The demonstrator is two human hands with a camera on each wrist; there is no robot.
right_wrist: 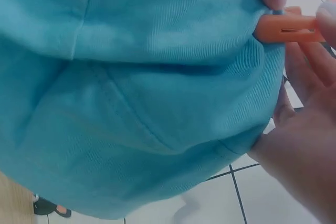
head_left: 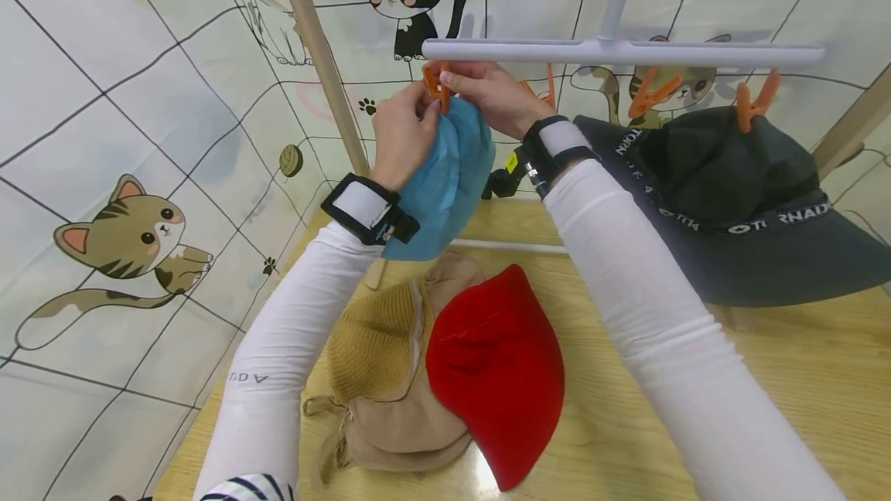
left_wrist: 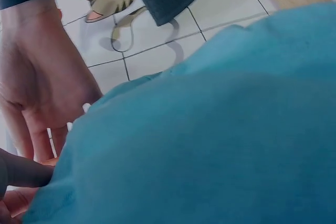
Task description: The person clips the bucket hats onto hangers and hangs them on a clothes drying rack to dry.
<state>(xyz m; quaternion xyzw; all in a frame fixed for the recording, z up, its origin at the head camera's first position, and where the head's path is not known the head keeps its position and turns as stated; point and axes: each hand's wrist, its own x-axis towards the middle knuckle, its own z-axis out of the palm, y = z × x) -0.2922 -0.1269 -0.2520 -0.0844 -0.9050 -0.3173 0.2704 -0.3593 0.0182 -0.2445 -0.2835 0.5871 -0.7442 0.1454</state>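
Note:
A light blue cloth hat [head_left: 445,184] hangs below the left end of a white hanger bar [head_left: 515,51]. My left hand [head_left: 404,134] pinches the hat's upper edge between thumb and fingers. An orange clothespin [head_left: 436,85] sits at that same edge, and my right hand [head_left: 497,97] grips it. In the right wrist view the clothespin [right_wrist: 286,29] has its tip on the blue fabric, with the right thumb on its handle. Blue cloth [left_wrist: 199,140] fills most of the left wrist view and hides part of the left fingers.
A black bucket hat [head_left: 752,230] hangs at right from two orange clothespins [head_left: 756,101]. Another orange clothespin [head_left: 550,87] is behind the right wrist. On the wooden table [head_left: 612,424] lie a red hat [head_left: 501,362] and tan hats [head_left: 404,431]. A wooden post [head_left: 323,60] stands left.

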